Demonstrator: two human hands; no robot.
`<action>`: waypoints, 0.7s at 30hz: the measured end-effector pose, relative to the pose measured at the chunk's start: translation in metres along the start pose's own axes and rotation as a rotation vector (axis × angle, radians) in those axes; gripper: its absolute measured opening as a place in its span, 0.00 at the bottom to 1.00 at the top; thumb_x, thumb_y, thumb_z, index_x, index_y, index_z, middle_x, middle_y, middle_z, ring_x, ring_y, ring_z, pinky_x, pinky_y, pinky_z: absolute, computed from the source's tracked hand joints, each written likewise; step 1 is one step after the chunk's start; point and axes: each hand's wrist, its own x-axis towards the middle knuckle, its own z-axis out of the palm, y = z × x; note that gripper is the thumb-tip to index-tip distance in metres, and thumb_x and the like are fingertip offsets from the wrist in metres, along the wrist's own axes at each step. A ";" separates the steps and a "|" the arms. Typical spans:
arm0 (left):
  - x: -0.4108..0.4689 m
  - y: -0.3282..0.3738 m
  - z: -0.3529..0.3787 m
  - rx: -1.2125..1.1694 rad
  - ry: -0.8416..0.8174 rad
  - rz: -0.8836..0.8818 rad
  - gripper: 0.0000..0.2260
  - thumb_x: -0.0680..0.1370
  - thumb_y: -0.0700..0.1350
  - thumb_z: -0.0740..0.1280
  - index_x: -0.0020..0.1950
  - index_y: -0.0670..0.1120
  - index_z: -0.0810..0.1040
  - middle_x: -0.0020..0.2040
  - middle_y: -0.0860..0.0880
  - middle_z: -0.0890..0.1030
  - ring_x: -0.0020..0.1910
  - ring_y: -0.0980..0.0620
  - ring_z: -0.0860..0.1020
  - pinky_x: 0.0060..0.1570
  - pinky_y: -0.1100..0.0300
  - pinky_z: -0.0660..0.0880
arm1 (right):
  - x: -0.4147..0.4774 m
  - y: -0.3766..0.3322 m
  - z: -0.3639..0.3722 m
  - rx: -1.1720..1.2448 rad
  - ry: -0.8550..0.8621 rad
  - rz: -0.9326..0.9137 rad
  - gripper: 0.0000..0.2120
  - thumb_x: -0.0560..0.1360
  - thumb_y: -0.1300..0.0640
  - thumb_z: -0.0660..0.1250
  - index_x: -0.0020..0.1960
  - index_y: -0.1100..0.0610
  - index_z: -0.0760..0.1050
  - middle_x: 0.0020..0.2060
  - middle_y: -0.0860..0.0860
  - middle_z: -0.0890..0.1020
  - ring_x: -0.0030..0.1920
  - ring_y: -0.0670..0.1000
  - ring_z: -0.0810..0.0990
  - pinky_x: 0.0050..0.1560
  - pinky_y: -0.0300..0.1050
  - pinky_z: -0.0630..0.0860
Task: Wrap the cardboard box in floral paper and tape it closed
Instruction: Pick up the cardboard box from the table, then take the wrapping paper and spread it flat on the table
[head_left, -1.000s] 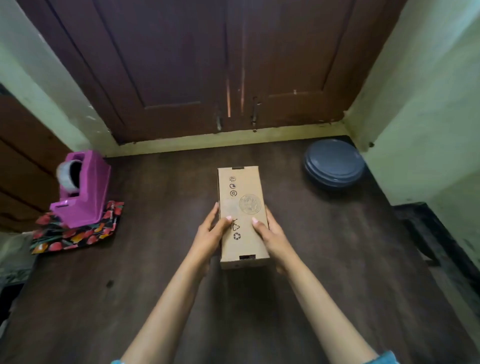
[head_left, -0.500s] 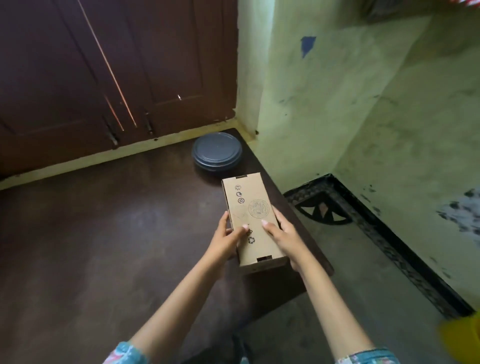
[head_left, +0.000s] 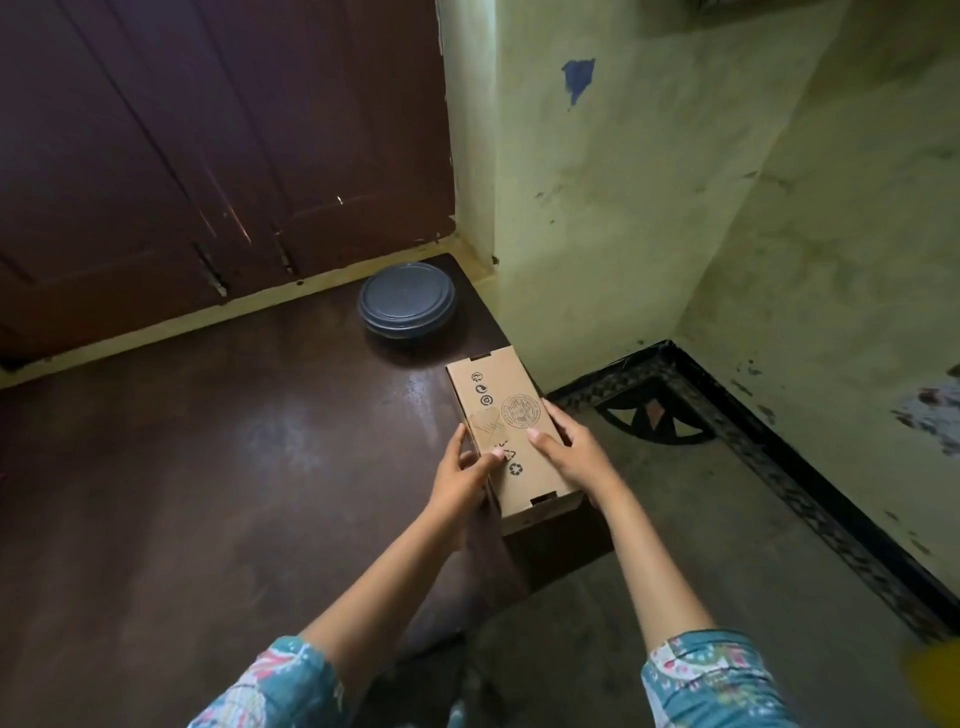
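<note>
Dark brown wooden table (head_left: 182, 467), bare on its left side. Round dark grey lidded container (head_left: 407, 300) at the far right corner. Left hand (head_left: 464, 480) clasps the left long side of the plain brown rectangular cardboard box (head_left: 511, 431), thumb on top. Right hand (head_left: 569, 451) clasps the right long side. The box sits at the table's right edge; lifted or resting, cannot tell. Risk: so close to the edge, a loosened grip could tip it onto the grey floor (head_left: 701, 545). Box unwrapped, printed symbols and a round stamp on top, end tabs closed. No floral paper or tape in view.
</note>
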 end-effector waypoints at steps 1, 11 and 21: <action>0.001 -0.001 0.000 0.002 0.007 0.004 0.27 0.77 0.39 0.66 0.73 0.53 0.61 0.61 0.43 0.77 0.51 0.52 0.79 0.40 0.61 0.76 | 0.001 0.003 0.000 -0.016 0.008 -0.013 0.25 0.76 0.60 0.66 0.72 0.59 0.64 0.61 0.48 0.74 0.62 0.45 0.72 0.61 0.33 0.67; -0.006 0.000 -0.014 0.120 0.054 0.087 0.18 0.78 0.41 0.66 0.68 0.47 0.70 0.59 0.47 0.78 0.56 0.52 0.76 0.52 0.59 0.74 | 0.002 -0.002 0.012 -0.291 0.189 -0.105 0.25 0.74 0.54 0.68 0.69 0.60 0.69 0.64 0.57 0.75 0.65 0.57 0.72 0.66 0.47 0.67; -0.047 0.035 -0.153 0.317 0.442 0.407 0.09 0.76 0.37 0.67 0.55 0.44 0.80 0.51 0.48 0.83 0.52 0.55 0.80 0.56 0.61 0.75 | -0.019 -0.069 0.140 -0.127 0.006 -0.400 0.14 0.74 0.60 0.68 0.60 0.56 0.77 0.56 0.48 0.80 0.58 0.47 0.76 0.62 0.40 0.69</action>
